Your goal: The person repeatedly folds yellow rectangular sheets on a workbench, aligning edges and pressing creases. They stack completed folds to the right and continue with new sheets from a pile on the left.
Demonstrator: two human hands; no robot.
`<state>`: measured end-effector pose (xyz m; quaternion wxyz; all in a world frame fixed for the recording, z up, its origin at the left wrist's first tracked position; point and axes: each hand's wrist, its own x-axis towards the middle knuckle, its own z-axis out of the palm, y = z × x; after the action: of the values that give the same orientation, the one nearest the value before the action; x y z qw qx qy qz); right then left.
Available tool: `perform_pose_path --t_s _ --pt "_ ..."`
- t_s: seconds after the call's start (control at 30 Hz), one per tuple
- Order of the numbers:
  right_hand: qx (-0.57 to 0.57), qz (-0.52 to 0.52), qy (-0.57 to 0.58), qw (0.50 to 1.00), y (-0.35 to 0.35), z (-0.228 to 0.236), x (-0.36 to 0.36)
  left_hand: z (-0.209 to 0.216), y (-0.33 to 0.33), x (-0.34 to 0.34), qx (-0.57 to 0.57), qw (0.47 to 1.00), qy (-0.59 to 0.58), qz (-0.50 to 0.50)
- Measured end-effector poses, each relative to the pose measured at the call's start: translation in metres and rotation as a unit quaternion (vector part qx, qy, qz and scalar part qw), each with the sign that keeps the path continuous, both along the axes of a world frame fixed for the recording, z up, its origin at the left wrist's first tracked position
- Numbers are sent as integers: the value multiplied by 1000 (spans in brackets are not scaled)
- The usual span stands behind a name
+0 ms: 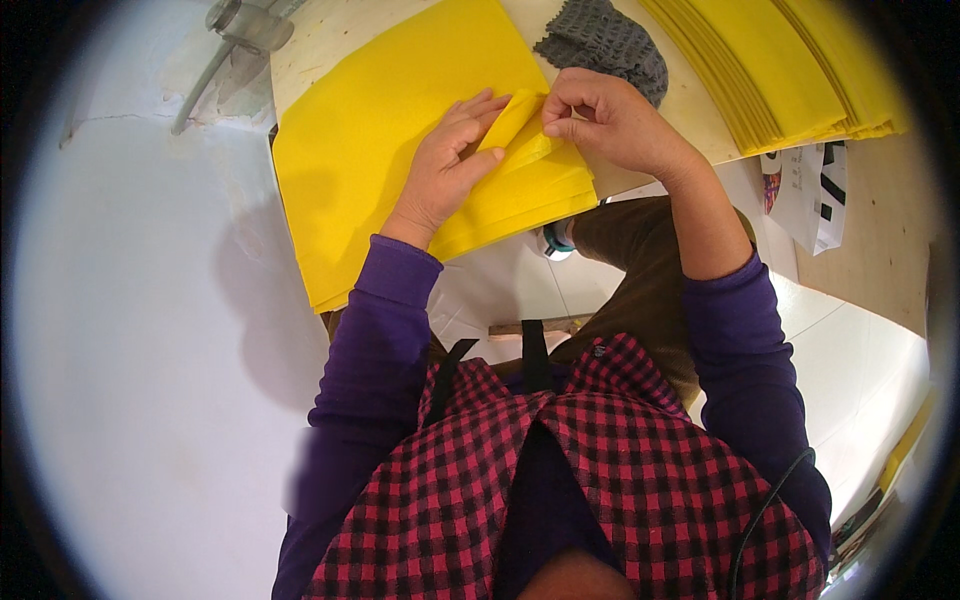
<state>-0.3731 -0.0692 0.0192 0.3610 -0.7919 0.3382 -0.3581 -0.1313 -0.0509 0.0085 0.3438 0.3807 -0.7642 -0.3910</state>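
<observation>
Left hand (pixel 455 155) lies on the yellow stack (pixel 370 140), thumb and fingers parted in a wide curve, their tips touching a folded yellow flap (pixel 515 118) near the stack's right edge. Whether the flap belongs to the top sheet, I cannot tell. Right hand (pixel 590 118) is narrow, its thumb and forefinger pinching the flap's right end just at the stack's right edge.

Left of the stack spreads a pale surface (pixel 130 250), wall or floor I cannot tell, with a shadow on it. Beyond the stack's upper left is a clear cylinder (pixel 255 27) with a tube near it. The stack itself rests on a light wooden tabletop (pixel 325 40), its sheets fanned slightly along the near edge. A purple sleeve (pixel 372 300) and a red-and-black checked garment (pixel 430 480) are on its near side. Just off the stack's near right corner show a shoe (pixel 553 243) and brown trousers (pixel 630 240). A crinkled grey cloth (pixel 605 45) sits just right of the stack's far part. Well to the stack's right lie yellow strips (pixel 770 70), piled in layers, and, lower, a white bag (pixel 815 205) with black marks.
</observation>
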Motion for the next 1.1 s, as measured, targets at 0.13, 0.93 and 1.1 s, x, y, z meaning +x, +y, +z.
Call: perform_pose_path --t_s 0.13,0.93,1.1 --pt "23 9 5 1000 2 1 0 0 0 0 4 1000 2 2" --pt "-5 -4 -9 1000 2 4 2 2 1 -2 -6 1000 -1 -3" --pt "3 -10 -13 1000 2 4 3 6 1 0 5 1000 -22 -19"
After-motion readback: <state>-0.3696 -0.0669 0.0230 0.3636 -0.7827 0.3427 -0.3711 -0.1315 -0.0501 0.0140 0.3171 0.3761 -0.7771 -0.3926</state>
